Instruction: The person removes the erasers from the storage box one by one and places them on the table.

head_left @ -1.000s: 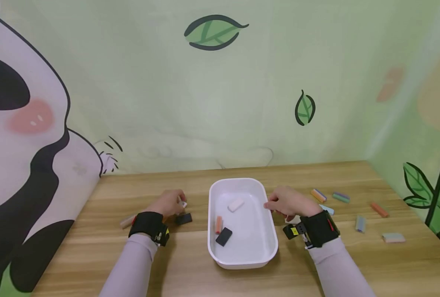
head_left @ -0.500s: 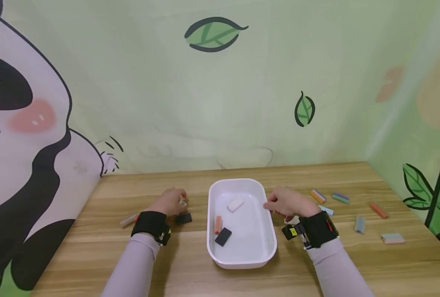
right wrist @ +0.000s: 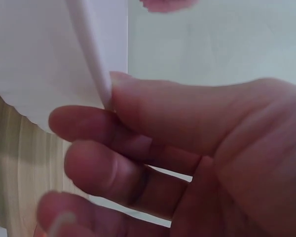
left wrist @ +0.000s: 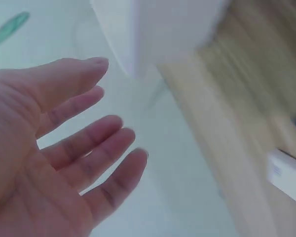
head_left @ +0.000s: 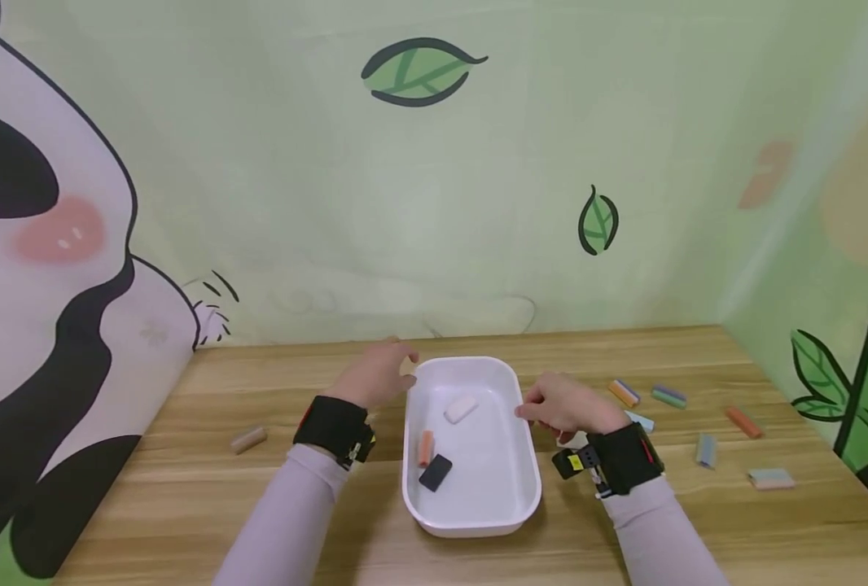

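A white plastic tray [head_left: 471,521] stands mid-table, holding a white block [head_left: 461,408], an orange block [head_left: 425,448] and a black block [head_left: 436,472]; they look like erasers. My left hand [head_left: 377,373] is raised at the tray's far left corner. In the left wrist view its fingers [left wrist: 101,158] are spread, and the palm holds nothing. My right hand [head_left: 569,404] pinches the tray's right rim between thumb [right wrist: 158,101] and forefinger, its other fingers curled below. The spot under my left wrist is hidden in the head view.
A beige block [head_left: 247,439] lies on the left of the wooden table [head_left: 185,505]. Several coloured blocks are scattered at right, among them an orange-and-purple one [head_left: 624,393], a red one [head_left: 743,422] and a grey-pink one [head_left: 772,479]. A printed cloth wall [head_left: 405,220] closes the back.
My left hand has left the small blocks at left, risen and moved right to the tray's far left corner, its fingers opening out. The right hand stays on the rim.
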`<state>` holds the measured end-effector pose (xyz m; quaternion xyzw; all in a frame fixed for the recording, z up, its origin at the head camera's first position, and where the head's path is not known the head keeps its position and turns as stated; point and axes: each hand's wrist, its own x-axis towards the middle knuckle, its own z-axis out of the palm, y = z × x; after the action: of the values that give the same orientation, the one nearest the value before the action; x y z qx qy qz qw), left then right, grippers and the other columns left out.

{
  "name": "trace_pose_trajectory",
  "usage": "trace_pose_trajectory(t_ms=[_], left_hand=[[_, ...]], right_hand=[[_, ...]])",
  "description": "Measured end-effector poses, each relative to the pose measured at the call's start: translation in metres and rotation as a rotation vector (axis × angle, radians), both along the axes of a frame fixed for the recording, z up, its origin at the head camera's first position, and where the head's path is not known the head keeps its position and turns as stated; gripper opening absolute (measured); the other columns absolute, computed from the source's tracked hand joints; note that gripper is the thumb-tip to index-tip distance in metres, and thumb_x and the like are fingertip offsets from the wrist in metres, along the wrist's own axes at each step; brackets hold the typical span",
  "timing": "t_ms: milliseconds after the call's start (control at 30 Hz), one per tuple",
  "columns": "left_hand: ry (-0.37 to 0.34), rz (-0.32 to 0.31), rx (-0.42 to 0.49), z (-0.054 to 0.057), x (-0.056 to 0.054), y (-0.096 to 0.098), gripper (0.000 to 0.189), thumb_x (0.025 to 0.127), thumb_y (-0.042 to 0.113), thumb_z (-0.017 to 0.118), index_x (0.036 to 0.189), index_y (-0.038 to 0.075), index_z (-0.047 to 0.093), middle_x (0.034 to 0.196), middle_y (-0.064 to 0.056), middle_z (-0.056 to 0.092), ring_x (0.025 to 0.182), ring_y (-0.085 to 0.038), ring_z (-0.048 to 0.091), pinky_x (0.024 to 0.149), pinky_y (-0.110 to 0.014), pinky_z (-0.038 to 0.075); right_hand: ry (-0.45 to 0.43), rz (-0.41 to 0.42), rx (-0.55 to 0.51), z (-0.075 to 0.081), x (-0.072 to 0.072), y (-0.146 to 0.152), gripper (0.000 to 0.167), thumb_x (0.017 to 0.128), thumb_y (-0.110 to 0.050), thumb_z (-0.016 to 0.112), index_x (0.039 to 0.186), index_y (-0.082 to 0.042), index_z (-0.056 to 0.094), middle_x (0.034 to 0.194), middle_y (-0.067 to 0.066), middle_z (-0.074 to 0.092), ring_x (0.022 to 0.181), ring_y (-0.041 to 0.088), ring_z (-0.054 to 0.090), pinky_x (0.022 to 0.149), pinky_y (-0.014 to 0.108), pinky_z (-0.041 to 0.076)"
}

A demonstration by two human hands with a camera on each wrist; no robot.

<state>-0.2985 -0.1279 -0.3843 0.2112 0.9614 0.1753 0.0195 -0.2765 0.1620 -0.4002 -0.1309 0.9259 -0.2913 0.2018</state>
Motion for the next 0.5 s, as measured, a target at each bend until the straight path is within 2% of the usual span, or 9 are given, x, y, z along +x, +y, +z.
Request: trace_pose_trajectory(t_ms=[133, 233, 300, 367, 500], left_hand=[[-0.026, -0.109, -0.029, 0.011, -0.002, 0.03, 0.027, 0.093, 0.011, 0.066, 0.119, 0.004, 0.063, 0.112, -0.011, 0.064, 0.102, -0.024, 0.059, 0.089, -0.039, 0.047], [-0.039, -0.19, -0.068, 0.011, -0.008, 0.052, 0.025, 0.094, 0.011, 0.065, 0.117, 0.004, 0.064, 0.109, -0.009, 0.065, 0.098, -0.022, 0.058, 0.087, -0.037, 0.046], [-0.067, -0.189, -0.099, 0.01, -0.009, 0.065, 0.024, 0.093, 0.011, 0.066, 0.116, 0.004, 0.064, 0.108, -0.008, 0.065, 0.094, -0.02, 0.058, 0.085, -0.036, 0.047], [-0.086, -0.161, -0.152, 0.007, -0.009, 0.077, 0.024, 0.09, 0.012, 0.068, 0.113, 0.006, 0.065, 0.105, -0.005, 0.065, 0.09, -0.018, 0.057, 0.082, -0.034, 0.047], [-0.093, -0.066, -0.275, -0.001, -0.003, 0.093, 0.014, 0.085, 0.012, 0.069, 0.098, 0.011, 0.067, 0.091, 0.001, 0.065, 0.078, -0.015, 0.056, 0.071, -0.032, 0.047]], right_hand=[[0.0, 0.01, -0.013, 0.001, 0.0, 0.001, 0.026, 0.097, -0.021, 0.062, 0.078, -0.005, 0.067, 0.065, 0.007, 0.053, 0.05, 0.015, 0.049, 0.049, 0.029, 0.049], [-0.008, 0.005, -0.023, 0.002, 0.001, 0.001, 0.026, 0.097, -0.021, 0.062, 0.077, -0.006, 0.067, 0.064, 0.007, 0.053, 0.05, 0.016, 0.049, 0.05, 0.03, 0.05], [-0.009, 0.002, -0.024, 0.001, 0.001, 0.001, 0.025, 0.097, -0.021, 0.062, 0.077, -0.006, 0.067, 0.064, 0.006, 0.052, 0.05, 0.016, 0.049, 0.05, 0.03, 0.05], [-0.012, -0.001, -0.028, 0.001, 0.001, 0.001, 0.025, 0.097, -0.021, 0.063, 0.078, -0.005, 0.067, 0.063, 0.005, 0.052, 0.05, 0.016, 0.048, 0.05, 0.03, 0.049], [-0.011, 0.006, -0.04, 0.0, 0.001, 0.001, 0.025, 0.097, -0.02, 0.063, 0.078, -0.004, 0.066, 0.062, 0.003, 0.05, 0.049, 0.015, 0.047, 0.048, 0.029, 0.049]])
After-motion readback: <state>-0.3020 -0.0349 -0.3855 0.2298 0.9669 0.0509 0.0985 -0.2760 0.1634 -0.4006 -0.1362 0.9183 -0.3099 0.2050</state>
